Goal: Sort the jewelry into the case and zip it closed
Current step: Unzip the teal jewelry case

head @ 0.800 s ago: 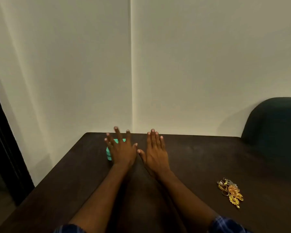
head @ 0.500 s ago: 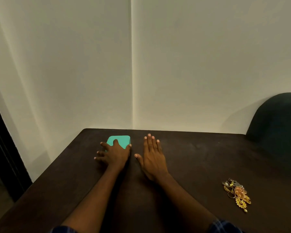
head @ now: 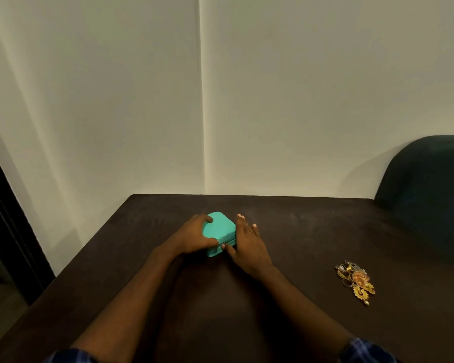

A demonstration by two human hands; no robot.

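Both hands are meeting at the teal jewelry case (head: 219, 230), which is sitting closed on the dark worktop (head: 299, 231) toward the far middle. Wrapping the case from its nine o'clock side, the left hand (head: 193, 238) is curling its fingers over the far corner at about eleven o'clock while its thumb is lying along the near edge by the zip seam, so this hand is gripping the case. Pressing against the case's three o'clock side, the right hand (head: 248, 247) is staying mostly flat and open, its fingers stretching away toward twelve o'clock and its thumb tip touching the near front edge of the case at about five o'clock; it is bracing the case rather than closing round it. Both forearms are reaching in from six o'clock, with blue plaid sleeves (head: 367, 351) showing at the bottom edge. Well apart from the case, at roughly four o'clock from the hands, a small heap of gold and orange jewelry (head: 356, 281) is lying on the worktop, its pieces tangling together too tightly to tell apart. Beyond it, at two o'clock, a dark green chair back (head: 427, 184) is standing against the pale wall (head: 299, 100).
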